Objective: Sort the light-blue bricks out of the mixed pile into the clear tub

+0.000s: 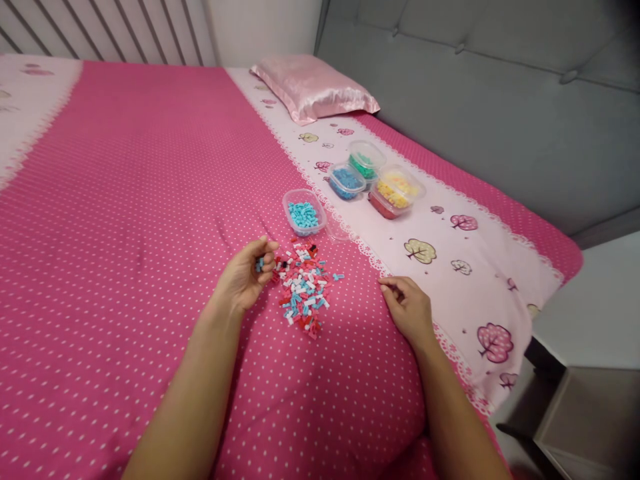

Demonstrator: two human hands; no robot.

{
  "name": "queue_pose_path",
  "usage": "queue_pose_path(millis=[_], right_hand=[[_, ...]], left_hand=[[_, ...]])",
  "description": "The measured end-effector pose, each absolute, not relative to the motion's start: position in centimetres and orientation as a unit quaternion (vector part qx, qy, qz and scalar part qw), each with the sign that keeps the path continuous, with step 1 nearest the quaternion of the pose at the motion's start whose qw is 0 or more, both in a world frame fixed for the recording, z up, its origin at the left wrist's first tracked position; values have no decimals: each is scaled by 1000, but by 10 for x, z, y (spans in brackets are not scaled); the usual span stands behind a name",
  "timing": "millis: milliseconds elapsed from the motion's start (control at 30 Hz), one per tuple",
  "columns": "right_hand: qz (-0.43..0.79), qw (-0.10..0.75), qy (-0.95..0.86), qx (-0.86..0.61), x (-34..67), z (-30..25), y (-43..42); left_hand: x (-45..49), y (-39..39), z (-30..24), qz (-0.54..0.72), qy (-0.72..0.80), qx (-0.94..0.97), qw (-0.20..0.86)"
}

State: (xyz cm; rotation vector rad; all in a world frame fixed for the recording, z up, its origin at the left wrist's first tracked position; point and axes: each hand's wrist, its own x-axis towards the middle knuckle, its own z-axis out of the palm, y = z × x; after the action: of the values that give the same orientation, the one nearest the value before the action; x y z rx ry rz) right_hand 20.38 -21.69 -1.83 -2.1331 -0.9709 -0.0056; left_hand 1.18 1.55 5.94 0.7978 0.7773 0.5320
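A loose pile of small pieces (pixel 303 287), light blue, white, red and pink, lies on the pink dotted bedsheet (pixel 125 200). My left hand (pixel 245 275) is cupped just left of the pile, its fingers curled around a few light blue pieces (pixel 259 265). My right hand (pixel 407 308) rests on the sheet to the right of the pile with its fingers curled under; nothing shows in it. Behind the pile stands a clear tub of light blue pieces (pixel 303 213).
Further back on the pale tree-print strip stand a tub of darker blue pieces (pixel 346 181), a green tub (pixel 366 160), and a yellow tub stacked on a red one (pixel 396 191). A pink pillow (pixel 313 87) lies against the grey headboard (pixel 475 87). The bed's edge drops off at the right.
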Motion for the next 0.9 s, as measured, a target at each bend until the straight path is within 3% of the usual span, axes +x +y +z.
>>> queue_pose_path(millis=[167,333,467,900], right_hand=[[-3,393,-381,-837,204,-19,-217],[-7,392,-385,-836,204,-19,-215],[-8,396,-383,-834,204,-19,-215],[-23,374,-391,-841,202,-19,-214]], left_hand=[[17,8,39,255,374,542,708],[24,3,24,167,397,789,438],[26,2,24,102,389,873,275],[26,-3,27,68,394,904,149]])
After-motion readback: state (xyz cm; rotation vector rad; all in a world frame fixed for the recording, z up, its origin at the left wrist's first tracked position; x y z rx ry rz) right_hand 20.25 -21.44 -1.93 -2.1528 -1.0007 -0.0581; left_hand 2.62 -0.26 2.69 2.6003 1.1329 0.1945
